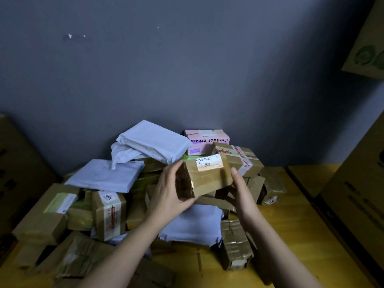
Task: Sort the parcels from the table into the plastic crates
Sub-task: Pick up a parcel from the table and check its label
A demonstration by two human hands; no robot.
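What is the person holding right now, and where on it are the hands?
A taped brown parcel with a white label, lifted above the pile. The left hand grips its left end; the right hand touches its right end.

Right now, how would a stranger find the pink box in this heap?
Look at the heap of parcels on the yellow table, against the grey wall. At its back, near the top, lies the pink box. It alone is pink and reads "Contact lenses".
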